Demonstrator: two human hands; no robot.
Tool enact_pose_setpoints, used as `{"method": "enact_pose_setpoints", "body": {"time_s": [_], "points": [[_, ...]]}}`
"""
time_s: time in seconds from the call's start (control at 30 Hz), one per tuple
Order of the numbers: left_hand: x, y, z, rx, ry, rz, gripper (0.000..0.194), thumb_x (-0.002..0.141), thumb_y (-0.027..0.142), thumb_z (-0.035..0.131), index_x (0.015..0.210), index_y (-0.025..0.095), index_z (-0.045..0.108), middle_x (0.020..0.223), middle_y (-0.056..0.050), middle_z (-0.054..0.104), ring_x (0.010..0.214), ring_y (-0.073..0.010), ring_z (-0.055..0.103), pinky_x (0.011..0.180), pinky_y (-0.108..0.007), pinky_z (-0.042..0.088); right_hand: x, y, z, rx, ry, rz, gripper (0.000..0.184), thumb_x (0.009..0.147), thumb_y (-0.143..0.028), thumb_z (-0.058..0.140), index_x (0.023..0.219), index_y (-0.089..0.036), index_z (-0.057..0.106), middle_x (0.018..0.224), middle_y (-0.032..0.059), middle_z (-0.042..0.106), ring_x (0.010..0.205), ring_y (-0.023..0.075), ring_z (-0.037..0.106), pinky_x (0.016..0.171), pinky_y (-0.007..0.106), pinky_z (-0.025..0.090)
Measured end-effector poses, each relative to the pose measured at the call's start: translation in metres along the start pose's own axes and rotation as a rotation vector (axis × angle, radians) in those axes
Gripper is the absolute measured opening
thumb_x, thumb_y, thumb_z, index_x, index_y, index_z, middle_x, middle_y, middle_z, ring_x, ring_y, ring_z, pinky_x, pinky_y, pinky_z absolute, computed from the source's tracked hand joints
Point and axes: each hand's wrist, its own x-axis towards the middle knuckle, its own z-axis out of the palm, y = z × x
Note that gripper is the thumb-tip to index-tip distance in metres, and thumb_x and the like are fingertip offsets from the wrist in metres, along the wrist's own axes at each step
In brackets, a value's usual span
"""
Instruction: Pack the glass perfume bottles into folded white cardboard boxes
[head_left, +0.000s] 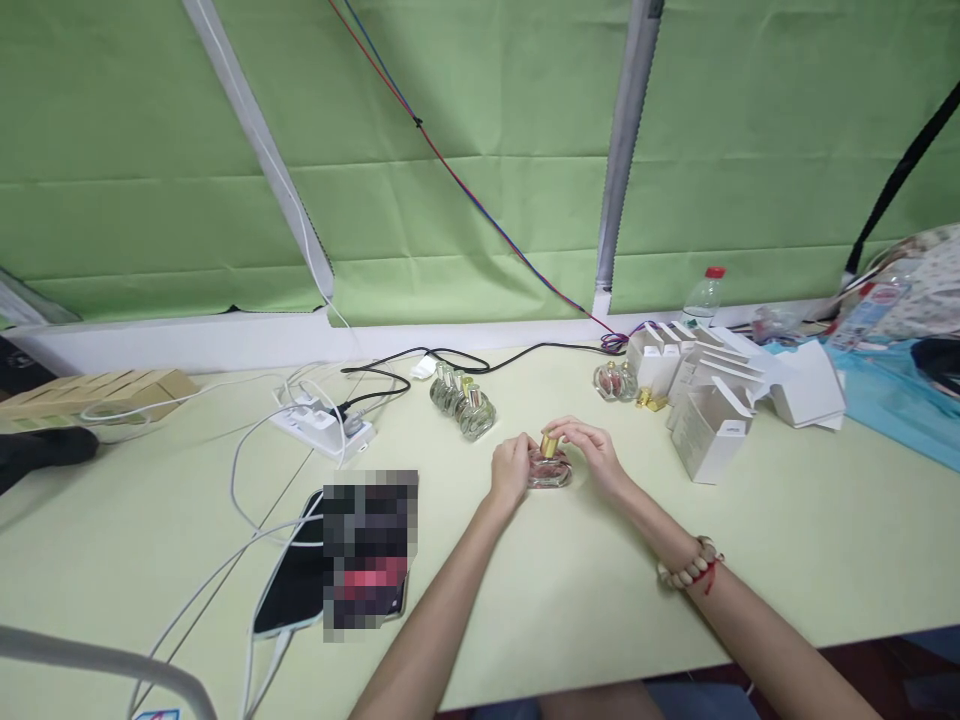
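A clear glass perfume bottle [549, 472] with pinkish contents rests on the table in front of me. My left hand [511, 468] is closed around its left side. At the bottle's neck sits a gold cap [550, 445], pinched by the fingertips of my right hand [592, 452], which comes from the right with its fingers bent. Part of the left hand's grip is hidden behind the glass. To the right of the hands lie several small gold caps [651, 400] beside more perfume bottles [615, 381].
Further glass bottles [463, 402] cluster at centre left. White boxes [709, 440] stand at right, one with open flaps. A white power strip [322, 425], trailing cables and a phone [292, 570] occupy the left. A plastic bottle [703, 298] stands near the green curtain [465, 90].
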Motion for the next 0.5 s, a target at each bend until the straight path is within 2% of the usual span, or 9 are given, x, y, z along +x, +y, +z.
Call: {"method": "enact_pose_setpoints", "body": {"time_s": [0.2, 0.43, 0.5], "points": [[0.002, -0.005, 0.003, -0.049, 0.019, -0.005, 0.035, 0.076, 0.032, 0.028, 0.052, 0.019, 0.05, 0.052, -0.001, 0.053, 0.055, -0.0142, 0.046, 0.056, -0.026, 0.03, 0.0, -0.003, 0.0, -0.124, -0.006, -0.042, 0.036, 0.082, -0.05, 0.049, 0.072, -0.021, 0.07, 0.077, 0.0032, 0.056, 0.079, 0.0169, 0.054, 0.079, 0.033, 0.042], [-0.002, -0.001, 0.002, -0.069, 0.078, 0.008, 0.033, 0.075, 0.032, 0.03, 0.049, 0.019, 0.045, 0.05, 0.001, 0.048, 0.052, -0.0126, 0.041, 0.054, -0.025, 0.027, -0.001, -0.007, 0.01, -0.2, -0.04, -0.04, 0.037, 0.085, -0.047, 0.044, 0.07, -0.02, 0.064, 0.075, 0.0041, 0.054, 0.081, 0.0179, 0.054, 0.074, 0.031, 0.044], [-0.003, 0.001, 0.002, -0.117, 0.084, -0.004, 0.031, 0.074, 0.031, 0.031, 0.049, 0.019, 0.043, 0.049, 0.001, 0.044, 0.051, -0.0119, 0.039, 0.053, -0.025, 0.027, -0.006, -0.001, 0.012, -0.219, -0.04, -0.059, 0.03, 0.086, -0.043, 0.044, 0.078, -0.021, 0.063, 0.082, 0.0045, 0.056, 0.084, 0.0174, 0.055, 0.075, 0.031, 0.045]]}}
